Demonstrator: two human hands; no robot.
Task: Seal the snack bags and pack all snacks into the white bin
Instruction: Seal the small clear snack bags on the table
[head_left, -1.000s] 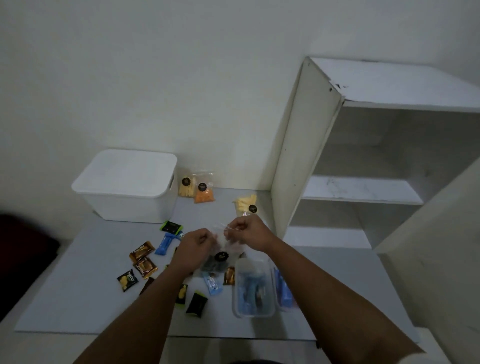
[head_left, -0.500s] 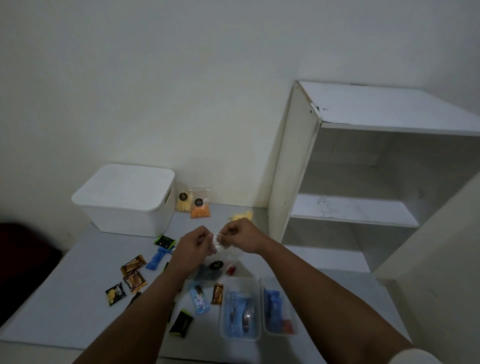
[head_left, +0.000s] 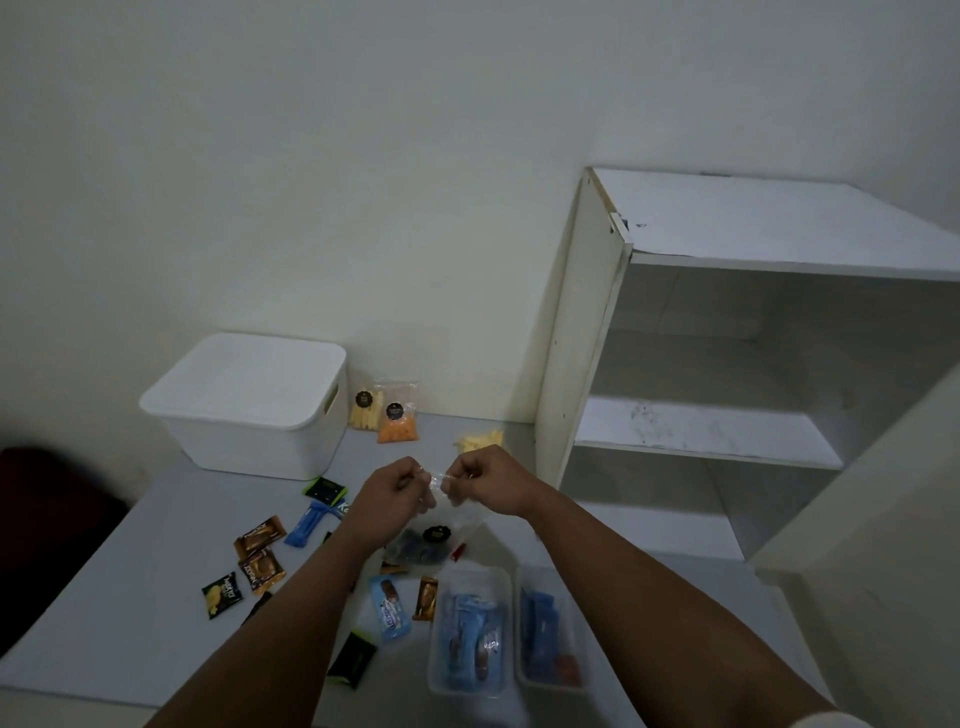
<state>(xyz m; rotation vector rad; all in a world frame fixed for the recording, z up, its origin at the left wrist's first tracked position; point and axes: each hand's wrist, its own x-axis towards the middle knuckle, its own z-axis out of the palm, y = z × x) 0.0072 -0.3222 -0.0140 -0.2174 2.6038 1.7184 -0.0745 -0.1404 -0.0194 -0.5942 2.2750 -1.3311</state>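
A clear snack bag (head_left: 428, 538) with dark contents and a round black label hangs above the table. My left hand (head_left: 389, 496) and my right hand (head_left: 485, 480) both pinch its top edge, close together. The white bin (head_left: 249, 408) stands at the back left with its lid on. Against the wall lean two clear bags, one with pale sticks (head_left: 366, 410) and one with orange snacks (head_left: 397, 423). A bag of yellow chips (head_left: 478, 441) lies just behind my right hand. Several small wrapped snacks (head_left: 260, 556) are scattered on the table to the left.
Two clear plastic tubs (head_left: 467, 631) with blue-wrapped bars sit near the front edge, under my right forearm. A white open shelf unit (head_left: 701, 364) stands to the right of the table. The grey table (head_left: 130, 597) meets the wall at the back.
My hands have drawn closer together along the bag's top edge. The camera has tilted up, so everything sits lower in view.
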